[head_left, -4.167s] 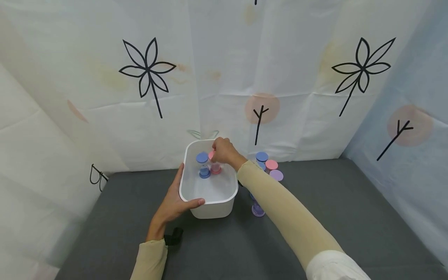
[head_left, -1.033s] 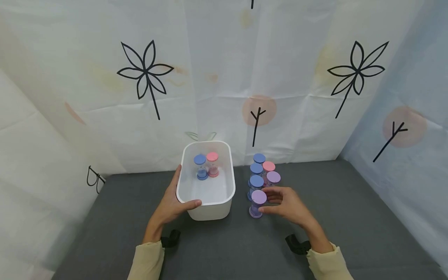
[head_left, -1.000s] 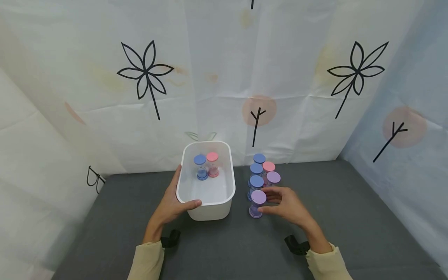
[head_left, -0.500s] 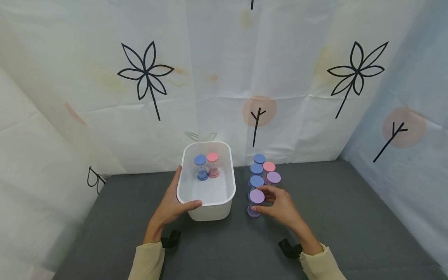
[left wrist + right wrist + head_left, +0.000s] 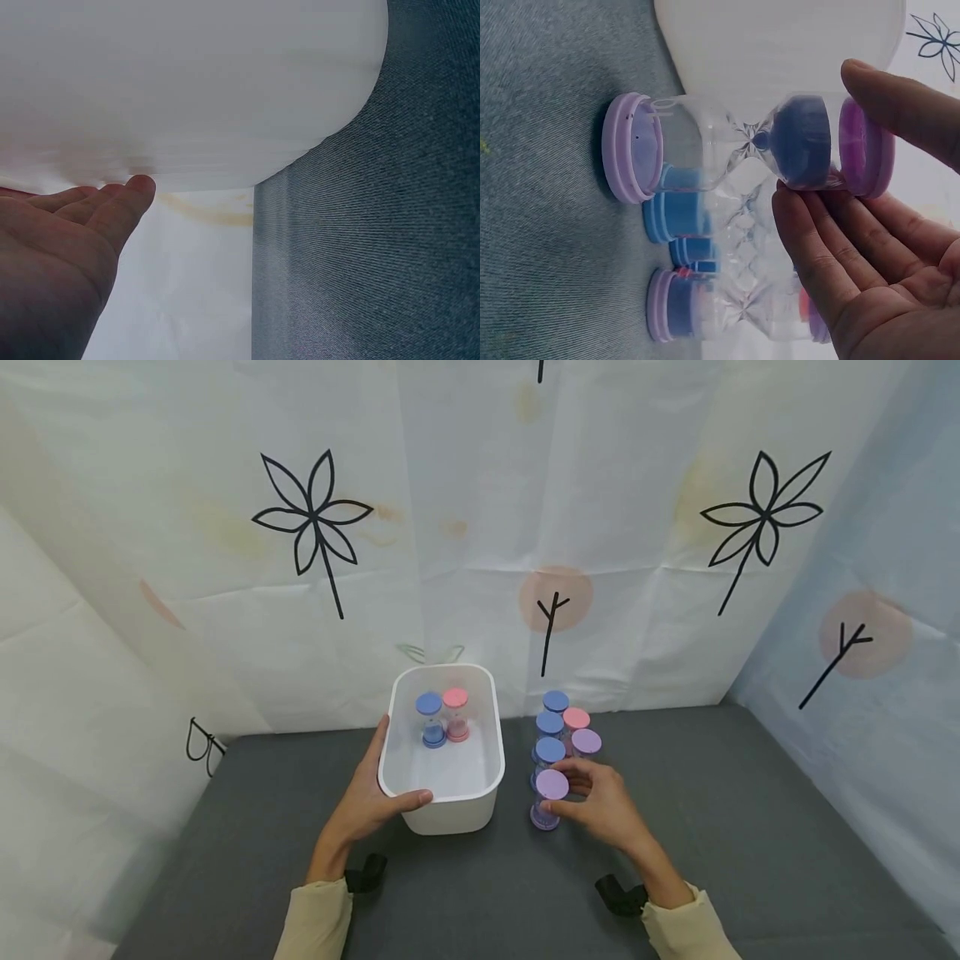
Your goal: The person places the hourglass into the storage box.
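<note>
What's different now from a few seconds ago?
The right hand let go of the pink hourglass in the white bin, moved right and nearer the person, and now pinches the nearest purple hourglass. The left hand stays against the bin; the blue hourglass inside hasn't moved.

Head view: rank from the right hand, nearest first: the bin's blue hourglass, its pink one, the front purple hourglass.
1. Front purple hourglass: pinched in the right hand.
2. Pink hourglass: in the white bin, leftward.
3. Blue hourglass: same bin, left of the pink one.
</note>
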`<state>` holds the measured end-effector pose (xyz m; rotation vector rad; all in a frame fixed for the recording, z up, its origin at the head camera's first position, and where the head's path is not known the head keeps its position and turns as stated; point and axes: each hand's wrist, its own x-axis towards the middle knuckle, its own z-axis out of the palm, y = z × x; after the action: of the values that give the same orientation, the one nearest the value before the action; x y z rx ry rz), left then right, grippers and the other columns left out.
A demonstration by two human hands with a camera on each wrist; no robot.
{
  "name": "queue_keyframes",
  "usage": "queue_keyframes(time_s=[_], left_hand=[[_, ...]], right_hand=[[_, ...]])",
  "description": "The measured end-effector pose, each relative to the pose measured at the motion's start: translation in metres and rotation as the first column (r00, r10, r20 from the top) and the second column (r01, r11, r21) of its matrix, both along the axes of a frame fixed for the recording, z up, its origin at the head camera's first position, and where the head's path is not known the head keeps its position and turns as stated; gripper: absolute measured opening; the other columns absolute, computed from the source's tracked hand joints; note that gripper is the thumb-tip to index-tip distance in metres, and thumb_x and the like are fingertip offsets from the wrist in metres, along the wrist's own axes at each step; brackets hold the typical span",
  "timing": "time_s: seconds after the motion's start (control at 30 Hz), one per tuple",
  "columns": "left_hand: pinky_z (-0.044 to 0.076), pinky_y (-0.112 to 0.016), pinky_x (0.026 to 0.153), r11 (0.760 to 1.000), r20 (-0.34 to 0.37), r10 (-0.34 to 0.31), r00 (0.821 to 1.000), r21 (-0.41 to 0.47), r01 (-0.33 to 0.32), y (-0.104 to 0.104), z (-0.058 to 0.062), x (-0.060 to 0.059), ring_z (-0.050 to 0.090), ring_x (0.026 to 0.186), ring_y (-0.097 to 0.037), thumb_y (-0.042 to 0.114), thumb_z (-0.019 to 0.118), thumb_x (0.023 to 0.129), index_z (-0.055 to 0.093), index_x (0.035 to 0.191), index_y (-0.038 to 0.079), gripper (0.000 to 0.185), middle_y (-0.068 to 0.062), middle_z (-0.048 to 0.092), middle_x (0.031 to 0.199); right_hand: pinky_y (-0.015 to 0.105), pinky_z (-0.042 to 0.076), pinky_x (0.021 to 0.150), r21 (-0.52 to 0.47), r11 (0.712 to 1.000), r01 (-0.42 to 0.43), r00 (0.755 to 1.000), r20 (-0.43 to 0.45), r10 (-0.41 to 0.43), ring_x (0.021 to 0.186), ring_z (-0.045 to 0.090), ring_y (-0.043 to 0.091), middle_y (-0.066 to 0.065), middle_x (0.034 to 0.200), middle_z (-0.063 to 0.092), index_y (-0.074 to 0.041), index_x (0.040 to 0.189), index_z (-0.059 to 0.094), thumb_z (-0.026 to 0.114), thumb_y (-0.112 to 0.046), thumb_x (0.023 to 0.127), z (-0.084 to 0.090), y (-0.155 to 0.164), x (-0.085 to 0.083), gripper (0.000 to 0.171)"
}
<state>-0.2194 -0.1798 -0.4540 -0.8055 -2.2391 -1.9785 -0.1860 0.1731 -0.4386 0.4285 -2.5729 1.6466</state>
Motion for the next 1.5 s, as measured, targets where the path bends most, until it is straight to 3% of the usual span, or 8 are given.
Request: queue_keyframes(time_s=[0.33,0.47,0.73,0.9,1.03,1.27,1.5], left_hand=[[0.052,-0.062,0.089,1.0,0.009,-0.001,1.0,-0.001,0.001,-0.001,-0.001,0.002,0.051,0.117,-0.048,-0.001,0.086,0.076,0.006,0.164,0.019,0.121,-0.012,0.032,0.158],[0.053,-0.061,0.088,1.0,0.007,0.002,1.0,-0.002,-0.002,-0.002,-0.002,0.003,0.052,0.116,-0.048,-0.001,0.086,0.076,0.006,0.164,0.019,0.121,-0.013,0.033,0.157],[0.053,-0.061,0.089,1.0,0.025,0.012,1.0,-0.011,-0.011,-0.003,-0.004,0.004,0.052,0.116,-0.047,0.0,0.086,0.076,0.006,0.164,0.02,0.121,-0.011,0.033,0.158],[0.053,-0.061,0.089,1.0,0.019,0.015,1.0,-0.011,-0.015,-0.003,-0.004,0.003,0.053,0.116,-0.047,-0.001,0.087,0.075,0.007,0.164,0.024,0.122,-0.01,0.032,0.159],[0.052,-0.063,0.089,1.0,0.018,0.022,1.0,-0.01,-0.022,-0.002,-0.004,0.003,0.052,0.116,-0.048,0.0,0.087,0.075,0.007,0.165,0.02,0.122,-0.011,0.034,0.158],[0.053,-0.062,0.086,1.0,0.027,-0.003,1.0,0.019,0.002,0.0,-0.002,0.0,0.051,0.115,-0.056,0.001,0.087,0.076,0.006,0.164,0.021,0.122,-0.019,0.036,0.154],[0.054,-0.061,0.085,1.0,0.017,-0.005,1.0,0.017,0.004,0.0,0.002,-0.002,0.049,0.115,-0.059,0.002,0.088,0.075,0.007,0.164,0.022,0.122,-0.025,0.036,0.152]], right_hand=[[0.032,0.055,0.092,-0.128,0.991,-0.022,0.998,0.051,0.029,0.11,0.067,0.031,0.02,0.122,0.066,0.007,0.127,0.064,0.085,-0.004,0.081,0.016,0.001,0.01,0.052],[0.025,0.054,0.091,-0.194,0.98,-0.034,0.997,0.054,0.046,0.113,0.067,0.025,0.023,0.127,0.064,0.009,0.133,0.059,0.083,-0.005,0.084,0.029,0.002,0.015,0.056],[0.025,0.055,0.088,-0.31,0.947,-0.085,0.996,-0.003,0.088,0.112,0.067,0.013,0.026,0.13,0.061,0.011,0.136,0.056,0.078,0.004,0.086,0.066,-0.005,0.016,0.056],[0.024,0.054,0.091,-0.319,0.943,-0.089,0.996,-0.027,0.084,0.108,0.067,0.016,0.021,0.127,0.062,0.007,0.136,0.058,0.079,0.003,0.085,0.093,-0.027,0.002,0.055],[0.026,0.055,0.09,-0.328,0.937,-0.117,0.993,-0.034,0.112,0.106,0.067,0.021,0.019,0.126,0.064,0.006,0.135,0.059,0.079,0.002,0.085,0.104,-0.052,-0.016,0.054],[0.033,0.056,0.088,-0.288,0.939,-0.186,0.976,0.053,0.21,0.106,0.068,0.026,0.016,0.121,0.067,0.003,0.129,0.062,0.08,-0.002,0.085,0.101,-0.095,-0.054,0.048],[0.034,0.055,0.091,-0.117,0.97,-0.211,0.961,0.157,0.228,0.104,0.066,0.025,0.013,0.114,0.068,0.003,0.123,0.066,0.084,-0.004,0.082,0.091,-0.125,-0.089,0.045]])
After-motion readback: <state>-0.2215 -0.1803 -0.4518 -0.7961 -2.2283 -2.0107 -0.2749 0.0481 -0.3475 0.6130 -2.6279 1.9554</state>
